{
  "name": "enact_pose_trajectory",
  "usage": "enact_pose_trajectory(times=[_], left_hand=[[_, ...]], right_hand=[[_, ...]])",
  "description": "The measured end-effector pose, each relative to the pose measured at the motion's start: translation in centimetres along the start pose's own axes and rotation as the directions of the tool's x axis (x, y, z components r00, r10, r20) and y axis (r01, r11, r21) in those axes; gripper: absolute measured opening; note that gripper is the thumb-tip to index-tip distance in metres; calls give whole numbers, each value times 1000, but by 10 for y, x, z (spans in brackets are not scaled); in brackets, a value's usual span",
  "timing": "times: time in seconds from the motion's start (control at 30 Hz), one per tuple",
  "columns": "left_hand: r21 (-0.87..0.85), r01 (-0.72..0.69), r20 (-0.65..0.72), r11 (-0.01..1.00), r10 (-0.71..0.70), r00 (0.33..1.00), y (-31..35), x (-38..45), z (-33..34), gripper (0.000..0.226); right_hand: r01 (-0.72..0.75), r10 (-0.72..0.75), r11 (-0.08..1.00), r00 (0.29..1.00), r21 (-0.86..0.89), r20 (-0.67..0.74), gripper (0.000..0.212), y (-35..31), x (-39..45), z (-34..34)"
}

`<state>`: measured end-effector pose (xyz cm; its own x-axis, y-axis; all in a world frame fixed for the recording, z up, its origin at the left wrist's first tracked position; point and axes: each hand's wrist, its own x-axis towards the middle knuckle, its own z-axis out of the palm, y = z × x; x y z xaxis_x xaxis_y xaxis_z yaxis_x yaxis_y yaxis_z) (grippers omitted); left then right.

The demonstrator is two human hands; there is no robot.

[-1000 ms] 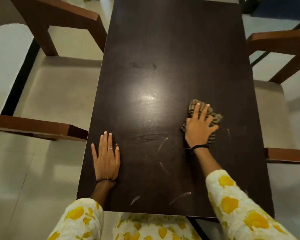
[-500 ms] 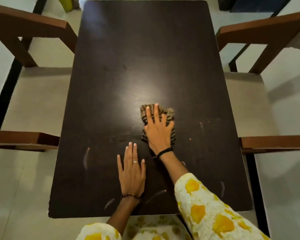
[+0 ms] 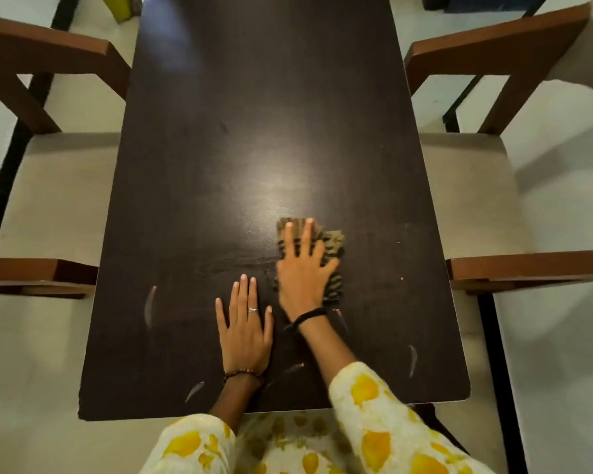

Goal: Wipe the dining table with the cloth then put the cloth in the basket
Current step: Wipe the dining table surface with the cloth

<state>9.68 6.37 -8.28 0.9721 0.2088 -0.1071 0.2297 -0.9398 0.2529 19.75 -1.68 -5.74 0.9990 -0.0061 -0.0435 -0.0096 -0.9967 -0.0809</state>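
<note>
Both hands lie flat on the dark bench (image 3: 220, 148), seen from the head camera, the only view. The right hand (image 3: 302, 275) has its fingers spread wide and straight, pressing down on the cloth (image 3: 332, 244), a bunched striped rag in tan and dark tones that sits a little right of the bench's middle, in its near half. The left hand (image 3: 245, 330) rests palm down just beside it on the near left, fingers straight and close together, holding nothing; it seems to brace the body.

Wiping looks to be the step in hand, and most of the far half appears still to be covered. Several pale streaks (image 3: 149, 306) mark the near part of the bench; whether they are dirt or scratches cannot be told. Because the cloth is only pressed and not gripped, a fast stroke could let it slip out from under the palm or bunch up and skip patches. A stroke toward the left would run into the bracing hand. The basket is not in view, so carrying the cloth there will call for looking around first.

The bench is dark brown wood with a soft glare near its middle. Wooden chairs (image 3: 493, 39) with pale seats flank it left and right, on a light floor (image 3: 562, 371) with dark lines.
</note>
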Motion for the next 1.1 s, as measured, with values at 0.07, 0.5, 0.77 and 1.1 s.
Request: enact_pose_trajectory(times=[0.07,0.5,0.77,1.1], left_hand=[[9,-11,-4,1000,11,1000,-1,0,2,58],[-25,-20,-27,999,19,999,2,-1,-2,57],[21,-289,68,957,287,955,21,-13,-1,54],[9,-320,90,948,318,944,23,-18,4,54]], right_hand=[[126,-126,992,992,4,23,77,-11,-7,1],[-212,212,977,977,3,-11,64,152,39,-12],[129,-140,988,982,-90,-130,73,104,-36,5],[-126,127,992,990,17,-65,61,170,46,-6]])
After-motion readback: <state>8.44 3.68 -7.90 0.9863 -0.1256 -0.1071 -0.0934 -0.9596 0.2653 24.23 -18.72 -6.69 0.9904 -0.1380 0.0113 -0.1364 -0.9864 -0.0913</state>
